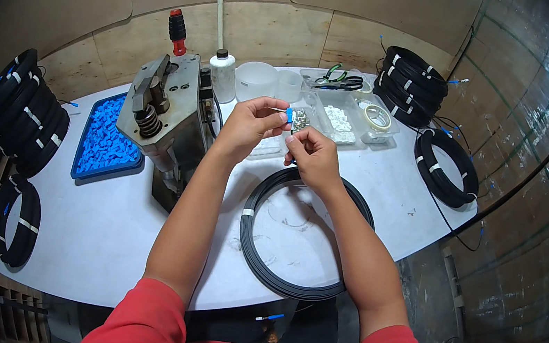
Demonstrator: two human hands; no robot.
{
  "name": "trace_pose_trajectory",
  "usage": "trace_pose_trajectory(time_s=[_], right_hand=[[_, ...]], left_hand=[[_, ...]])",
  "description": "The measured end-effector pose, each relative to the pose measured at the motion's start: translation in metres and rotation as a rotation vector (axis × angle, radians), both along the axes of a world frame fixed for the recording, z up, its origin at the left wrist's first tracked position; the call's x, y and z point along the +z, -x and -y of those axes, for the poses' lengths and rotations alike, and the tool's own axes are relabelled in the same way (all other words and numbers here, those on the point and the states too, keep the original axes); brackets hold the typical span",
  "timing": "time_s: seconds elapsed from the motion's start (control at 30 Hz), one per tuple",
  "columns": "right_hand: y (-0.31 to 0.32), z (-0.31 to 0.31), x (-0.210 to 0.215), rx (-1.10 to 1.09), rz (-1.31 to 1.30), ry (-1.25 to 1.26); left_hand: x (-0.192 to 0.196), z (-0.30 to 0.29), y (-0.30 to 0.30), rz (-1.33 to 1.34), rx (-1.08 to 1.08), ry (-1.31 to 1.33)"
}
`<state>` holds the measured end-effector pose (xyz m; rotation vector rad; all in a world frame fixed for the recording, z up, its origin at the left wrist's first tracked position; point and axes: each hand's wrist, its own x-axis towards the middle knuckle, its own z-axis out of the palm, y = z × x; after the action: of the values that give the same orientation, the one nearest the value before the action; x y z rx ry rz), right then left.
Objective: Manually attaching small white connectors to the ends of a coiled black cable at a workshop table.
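Observation:
My left hand (251, 125) is raised over the middle of the table, its thumb and fingers pinching a small blue connector (290, 115). Close beside it, my right hand (313, 156) is closed on the black cable (292, 132) just below the connector. Whether the cable sits fully inside the connector is too small to tell. Beneath my right hand and forearm lies a large coil of black cable (245, 238), bound with white tape. Another cable end with a blue connector (273, 317) hangs below the table's front edge.
Left of my arms stands a metal press (174, 98), beside a blue tray (105, 178) of small blue parts. Behind my hands are a white-capped bottle (222, 76), a round tub (256, 79) and a clear box of white parts (338, 126). Cable coils (409, 85) stack at both sides.

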<state>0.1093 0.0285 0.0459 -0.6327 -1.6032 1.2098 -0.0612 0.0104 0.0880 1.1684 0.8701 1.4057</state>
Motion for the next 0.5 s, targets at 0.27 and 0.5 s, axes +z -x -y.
trace_pose_trajectory(time_s=[0.27, 0.5], right_hand=[[-0.0006, -0.0009, -0.0013, -0.003, 0.005, 0.002], [-0.0004, 0.0007, 0.0010, -0.014, 0.022, -0.005]], left_hand=[[-0.0012, -0.0016, -0.0002, 0.016, 0.006, -0.016], [-0.0017, -0.0023, 0.0003, 0.012, 0.005, -0.016]])
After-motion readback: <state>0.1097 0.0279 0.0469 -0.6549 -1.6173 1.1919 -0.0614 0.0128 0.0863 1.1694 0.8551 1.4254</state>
